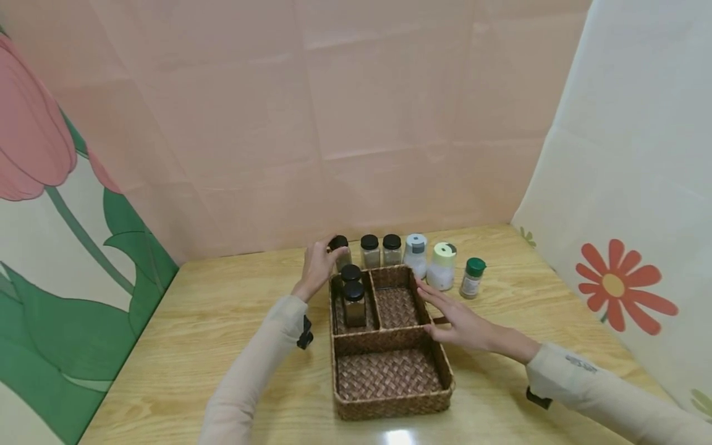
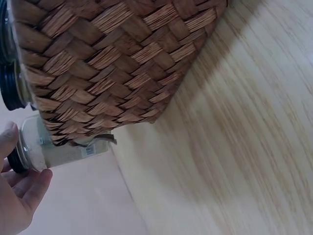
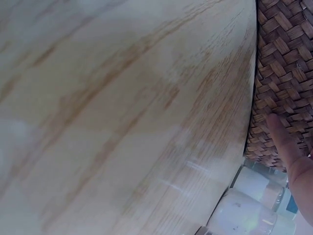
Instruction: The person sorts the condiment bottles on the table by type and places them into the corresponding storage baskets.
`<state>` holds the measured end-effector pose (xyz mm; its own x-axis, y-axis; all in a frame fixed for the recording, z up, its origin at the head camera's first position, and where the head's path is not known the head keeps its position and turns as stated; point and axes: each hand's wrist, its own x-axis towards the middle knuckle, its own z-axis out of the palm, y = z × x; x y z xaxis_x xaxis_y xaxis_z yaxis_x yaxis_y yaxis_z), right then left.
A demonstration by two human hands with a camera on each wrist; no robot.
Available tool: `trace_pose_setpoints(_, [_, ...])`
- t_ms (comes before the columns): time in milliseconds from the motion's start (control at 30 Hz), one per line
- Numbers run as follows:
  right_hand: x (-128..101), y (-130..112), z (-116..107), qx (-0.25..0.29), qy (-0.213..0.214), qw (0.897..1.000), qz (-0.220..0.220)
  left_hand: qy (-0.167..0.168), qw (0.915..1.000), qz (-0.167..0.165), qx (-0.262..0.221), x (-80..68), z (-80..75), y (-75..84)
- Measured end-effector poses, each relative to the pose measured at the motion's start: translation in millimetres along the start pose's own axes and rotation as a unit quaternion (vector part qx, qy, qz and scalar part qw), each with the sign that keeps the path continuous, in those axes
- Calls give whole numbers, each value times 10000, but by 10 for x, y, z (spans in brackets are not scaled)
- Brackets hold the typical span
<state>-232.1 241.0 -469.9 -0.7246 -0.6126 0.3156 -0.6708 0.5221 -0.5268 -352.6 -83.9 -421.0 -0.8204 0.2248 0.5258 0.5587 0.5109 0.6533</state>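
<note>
Head view: left hand (image 1: 318,266) pinches a near-upright black-capped clear jar (image 1: 344,259) beyond the brown woven basket (image 1: 394,408), far left.

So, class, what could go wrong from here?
The left hand grips a black-lidded jar near its lid, behind the woven basket; lifted over, it might catch the rim. It could also knock the two jars standing in the far-left compartment. The right hand, on the basket's right wall, may bump the nearby yellow-topped shaker.
</note>
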Motion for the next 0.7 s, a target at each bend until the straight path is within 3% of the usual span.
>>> trace_pose_setpoints(300, [-16, 1, -1, -28, -11, 10000, 29, 131, 9997, 103, -201, 63, -67, 30])
trace_pose_setpoints(700, [-16, 41, 10, -174, 7, 9998, -16, 395, 9988, 79, -270, 185, -228, 184])
